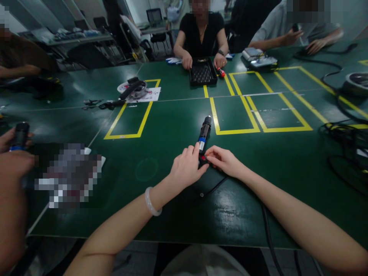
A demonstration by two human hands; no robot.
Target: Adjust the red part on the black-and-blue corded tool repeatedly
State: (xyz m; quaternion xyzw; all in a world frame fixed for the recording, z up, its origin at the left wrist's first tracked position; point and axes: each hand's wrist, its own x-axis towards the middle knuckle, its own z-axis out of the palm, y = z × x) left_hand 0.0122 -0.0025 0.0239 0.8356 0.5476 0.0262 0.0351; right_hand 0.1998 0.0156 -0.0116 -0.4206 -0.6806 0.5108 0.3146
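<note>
Landmark: I take the yellow tape box (pixel 237 131) on the green counter (pixel 172 115) as my reference.
Tool: a black tool (pixel 204 132) with a blue band lies flat just left of the box's near left corner. Its far tip points away from me and its red end points toward me.
Left hand: my left hand (pixel 186 168) sits near and left of that corner, its fingers (pixel 193 151) curled narrow against the tool's near end.
Right hand: my right hand (pixel 225 161) is just this side of the box's near edge, fingertips pinched on the red end.
Tool to fingers: touching on both sides. The red end sits between the two hands, and the barrel sticks out beyond them.
Progress: as I judge it, the tool is gripped but not lifted, and any work at its red end looks unfinished.
Cable: a dark cable (pixel 266 226) trails from below the hands toward me.
Others: beyond the box, a person's hands rest on a black tray (pixel 202 73). Far left of it, a co-worker's hand (pixel 8 140) holds a similar tool.
</note>
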